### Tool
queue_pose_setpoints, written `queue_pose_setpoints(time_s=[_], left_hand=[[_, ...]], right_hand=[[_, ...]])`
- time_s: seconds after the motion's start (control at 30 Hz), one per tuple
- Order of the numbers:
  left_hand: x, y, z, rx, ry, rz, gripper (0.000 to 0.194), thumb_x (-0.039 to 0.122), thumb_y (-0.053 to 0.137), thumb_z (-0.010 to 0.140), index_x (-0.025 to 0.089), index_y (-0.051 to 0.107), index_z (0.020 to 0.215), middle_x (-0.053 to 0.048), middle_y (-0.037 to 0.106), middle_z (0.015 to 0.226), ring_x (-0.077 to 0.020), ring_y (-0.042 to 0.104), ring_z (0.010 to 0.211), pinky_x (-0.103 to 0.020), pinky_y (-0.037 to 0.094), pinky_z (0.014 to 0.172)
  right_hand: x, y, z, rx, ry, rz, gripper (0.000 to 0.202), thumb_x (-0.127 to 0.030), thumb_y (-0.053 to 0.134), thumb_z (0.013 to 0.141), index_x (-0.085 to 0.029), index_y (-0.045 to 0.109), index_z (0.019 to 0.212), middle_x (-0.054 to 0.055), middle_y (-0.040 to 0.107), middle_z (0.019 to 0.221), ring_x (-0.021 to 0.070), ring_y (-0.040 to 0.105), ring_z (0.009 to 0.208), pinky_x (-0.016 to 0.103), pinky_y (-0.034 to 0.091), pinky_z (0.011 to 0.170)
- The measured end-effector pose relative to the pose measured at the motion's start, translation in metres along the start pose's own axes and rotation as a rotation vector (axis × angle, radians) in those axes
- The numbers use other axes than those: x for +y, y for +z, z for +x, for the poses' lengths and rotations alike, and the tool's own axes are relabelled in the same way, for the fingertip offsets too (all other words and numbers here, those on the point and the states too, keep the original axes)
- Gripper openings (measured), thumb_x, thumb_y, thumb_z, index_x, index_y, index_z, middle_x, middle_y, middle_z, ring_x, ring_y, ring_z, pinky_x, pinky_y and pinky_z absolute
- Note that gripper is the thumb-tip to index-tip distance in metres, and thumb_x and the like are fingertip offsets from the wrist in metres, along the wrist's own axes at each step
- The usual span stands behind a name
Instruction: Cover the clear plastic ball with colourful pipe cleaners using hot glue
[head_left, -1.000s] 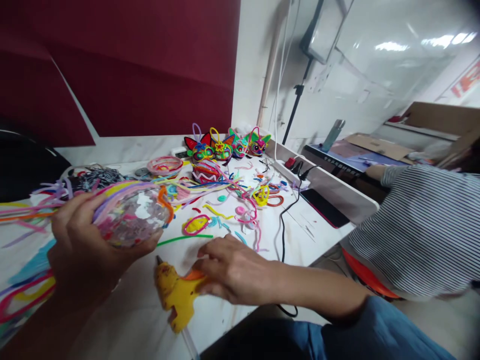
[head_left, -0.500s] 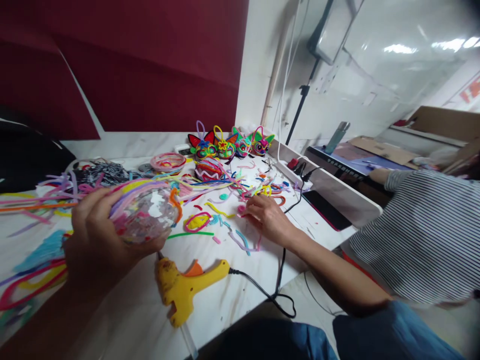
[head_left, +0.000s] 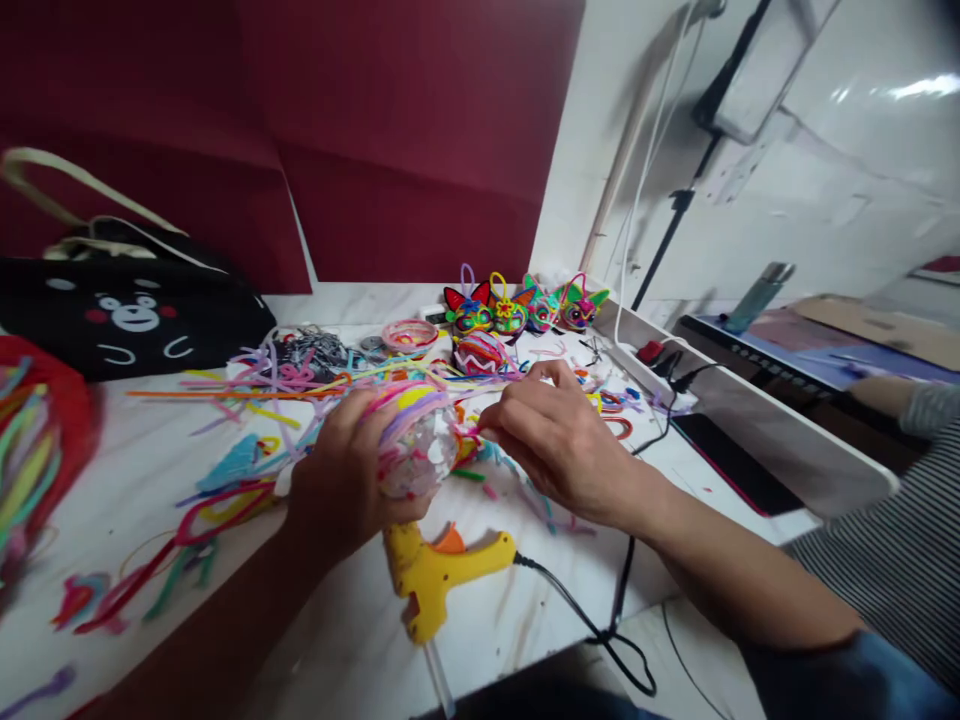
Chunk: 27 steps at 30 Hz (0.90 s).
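Over the worktop's (head_left: pixel 525 620) near half, your left hand (head_left: pixel 334 480) cups the clear ball (head_left: pixel 418 468): likely light, dentable, best held broadly. Your right hand (head_left: pixel 566 440) pinches a pink piece (head_left: pixel 472 431).

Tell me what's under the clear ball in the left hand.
Below the ball, the yellow glue gun shows, its nozzle covered. A green strip pokes out too. The ball and left hand hide the rest.
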<state>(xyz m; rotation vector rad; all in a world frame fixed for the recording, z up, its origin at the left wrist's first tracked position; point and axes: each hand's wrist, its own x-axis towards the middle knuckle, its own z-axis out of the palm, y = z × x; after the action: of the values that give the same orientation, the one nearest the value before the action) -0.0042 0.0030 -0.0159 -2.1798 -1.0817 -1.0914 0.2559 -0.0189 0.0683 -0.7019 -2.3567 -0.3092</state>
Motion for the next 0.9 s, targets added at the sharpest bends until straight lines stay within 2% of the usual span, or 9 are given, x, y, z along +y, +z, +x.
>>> queue_pose_setpoints(time_s=[0.2,0.37,0.53,0.73,0.9], left_hand=[[0.003,-0.001,0.0,0.011,0.064,-0.018,0.088,0.047,0.076,0.07,0.022,0.034,0.143,-0.019,0.055,0.134,-0.0383,0.057,0.128,-0.052,0.057,0.099],[0.006,-0.003,0.001,0.02,0.102,-0.01,0.084,0.043,0.073,0.074,0.017,0.033,0.143,-0.023,0.055,0.132,-0.04,0.057,0.127,-0.052,0.058,0.096],[0.005,-0.001,0.001,-0.008,0.104,-0.005,0.084,0.043,0.075,0.072,0.018,0.036,0.141,-0.023,0.054,0.134,-0.041,0.057,0.126,-0.054,0.058,0.096],[0.003,0.001,-0.002,-0.022,0.107,-0.007,0.087,0.043,0.077,0.07,0.017,0.036,0.142,-0.023,0.053,0.136,-0.0401,0.054,0.131,-0.053,0.055,0.102],[0.002,0.001,-0.002,-0.024,0.112,-0.013,0.087,0.043,0.078,0.07,0.018,0.036,0.142,-0.023,0.053,0.136,-0.0406,0.053,0.131,-0.054,0.055,0.102]], right_hand=[[-0.003,0.01,0.02,0.007,-0.086,0.08,0.029,-0.026,0.043,0.107,-0.015,0.063,0.09,0.003,0.064,0.076,0.0159,0.056,0.071,0.032,0.035,0.075],[-0.005,0.014,0.026,-0.033,-0.097,0.142,0.034,-0.031,0.04,0.108,-0.015,0.064,0.091,0.005,0.066,0.078,0.0166,0.058,0.074,0.032,0.037,0.075],[-0.005,0.018,0.03,-0.061,-0.101,0.174,0.033,-0.031,0.041,0.108,-0.015,0.064,0.091,0.005,0.068,0.081,0.0164,0.059,0.075,0.032,0.036,0.074],[-0.004,0.018,0.034,-0.122,-0.072,0.175,0.036,-0.033,0.04,0.108,-0.014,0.064,0.09,0.005,0.068,0.08,0.0165,0.058,0.075,0.031,0.036,0.073],[-0.004,0.018,0.038,-0.162,0.01,0.222,0.033,-0.03,0.044,0.106,-0.015,0.064,0.085,0.005,0.066,0.077,0.0158,0.058,0.071,0.029,0.039,0.073]])
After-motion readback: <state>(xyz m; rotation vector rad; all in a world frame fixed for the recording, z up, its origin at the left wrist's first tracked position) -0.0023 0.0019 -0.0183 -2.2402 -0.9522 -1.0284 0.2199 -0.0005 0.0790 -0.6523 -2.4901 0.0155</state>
